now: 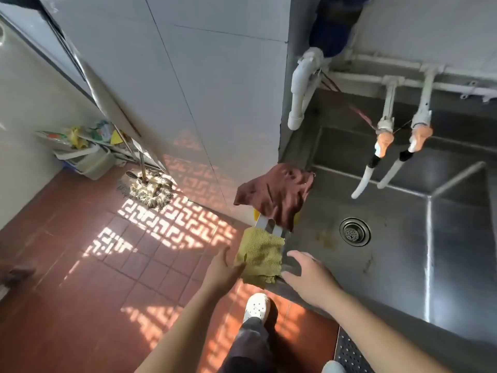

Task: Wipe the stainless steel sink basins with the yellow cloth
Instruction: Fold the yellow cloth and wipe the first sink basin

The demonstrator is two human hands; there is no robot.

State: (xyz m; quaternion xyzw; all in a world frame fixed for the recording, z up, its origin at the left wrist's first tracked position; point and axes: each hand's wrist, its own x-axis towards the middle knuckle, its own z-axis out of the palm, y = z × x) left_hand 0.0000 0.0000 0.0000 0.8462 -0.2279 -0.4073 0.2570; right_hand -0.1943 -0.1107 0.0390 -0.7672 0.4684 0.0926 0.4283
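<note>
The mustard-yellow, waffle-textured cloth (259,258) hangs draped over the left rim of the stainless steel sink (403,265), near the front corner, with its long side running down the rim's outer face and its lower edge ragged. It sits right between the two hands. The left hand (223,270) has its fingers extended and touches, or all but touches, the cloth's left edge; the right hand (309,275) hovers spread just beside its right edge, over the rim. Neither hand grips anything yet. The left looks marginally nearer, so I would expect it to take the cloth. Farther along the same rim lies a crumpled reddish-brown rag (277,195), and the round drain (355,232) sits in the basin floor beyond.
</note>
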